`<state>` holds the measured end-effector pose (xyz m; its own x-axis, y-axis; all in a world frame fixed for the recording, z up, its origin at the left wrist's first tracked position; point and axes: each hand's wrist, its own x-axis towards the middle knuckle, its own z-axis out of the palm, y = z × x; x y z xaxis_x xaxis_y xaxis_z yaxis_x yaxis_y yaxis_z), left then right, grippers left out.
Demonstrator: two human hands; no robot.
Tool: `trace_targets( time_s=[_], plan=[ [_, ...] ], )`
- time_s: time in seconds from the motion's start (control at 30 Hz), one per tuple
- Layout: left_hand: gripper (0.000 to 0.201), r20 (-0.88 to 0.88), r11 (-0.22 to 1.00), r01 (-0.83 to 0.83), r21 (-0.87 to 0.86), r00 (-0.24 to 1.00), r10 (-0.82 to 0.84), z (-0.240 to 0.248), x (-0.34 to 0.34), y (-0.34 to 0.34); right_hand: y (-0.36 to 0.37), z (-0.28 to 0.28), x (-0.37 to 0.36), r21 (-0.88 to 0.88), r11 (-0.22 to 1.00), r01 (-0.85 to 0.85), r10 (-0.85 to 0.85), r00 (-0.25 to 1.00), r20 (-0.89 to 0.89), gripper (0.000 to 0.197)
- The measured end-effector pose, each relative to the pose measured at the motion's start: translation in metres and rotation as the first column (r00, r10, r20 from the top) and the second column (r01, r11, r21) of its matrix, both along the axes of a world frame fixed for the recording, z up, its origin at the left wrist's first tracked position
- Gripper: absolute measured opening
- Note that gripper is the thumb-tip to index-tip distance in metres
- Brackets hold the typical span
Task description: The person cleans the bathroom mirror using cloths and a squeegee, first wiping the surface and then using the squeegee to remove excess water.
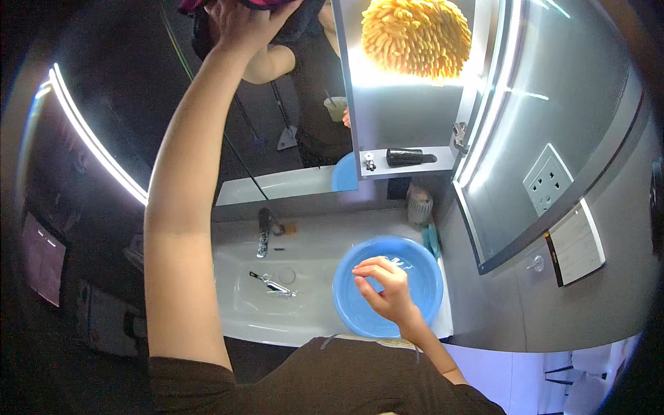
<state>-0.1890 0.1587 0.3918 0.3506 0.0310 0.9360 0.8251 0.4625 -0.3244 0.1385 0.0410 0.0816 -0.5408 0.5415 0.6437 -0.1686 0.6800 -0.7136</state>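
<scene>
My left hand (243, 24) is raised high at the top edge, against the mirror (277, 149), with its fingers partly cut off. Dark maroon cloth (190, 5) shows around the fingers, and the hand presses on it. Lower down, my right hand (385, 287) hovers over a round blue basin (432, 304). Its fingers are bent, the thumb stands apart, and nothing is between them. The basin sits at the right end of the white sink (311, 304). A shiny metal piece with a dark tip (273, 282) lies in the sink near the drain.
Beside the mirror is an open lit cabinet with an orange chenille mitt or sponge (416, 38) above and a black tube (408, 157) on its shelf (443, 153). Its mirrored door (553, 90) swings out at right. A faucet (263, 235) rises behind the sink.
</scene>
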Motion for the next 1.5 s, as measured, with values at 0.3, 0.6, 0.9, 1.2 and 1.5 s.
trace_targets(
  time_s=[0.3, 0.6, 0.9, 1.2, 1.5],
  plan=[
    [0.093, 0.000, 0.856, 0.054, -0.514, 0.998, -0.063, -0.064, 0.049, -0.021, 0.007, -0.014, -0.004, -0.103, 0.993, 0.056, -0.057, 0.998, -0.007, 0.006],
    [0.031, 0.439, 0.306, 0.433, -0.848, 0.897, -0.053, -0.275, 0.041, -0.005, -0.003, -0.020, 0.002, -0.140, 0.987, 0.081, -0.078, 0.997, 0.027, 0.006],
    [0.033, 0.870, 0.290, 0.845, -0.449, 0.487, -0.071, -0.342, 0.021, -0.036, -0.011, -0.022, 0.019, -0.181, 0.977, 0.117, -0.114, 0.993, 0.025, 0.006],
    [0.058, 0.034, 0.579, 0.083, -0.811, 0.995, -0.094, -0.145, 0.030, -0.029, -0.007, -0.024, 0.022, -0.189, 0.967, 0.171, -0.157, 0.984, 0.086, 0.009],
    [0.075, -0.155, 0.879, 0.062, -0.473, 0.976, -0.152, 0.080, 0.064, -0.006, -0.003, -0.031, -0.002, -0.199, 0.977, 0.080, -0.076, 0.997, 0.031, 0.010]
  ],
)
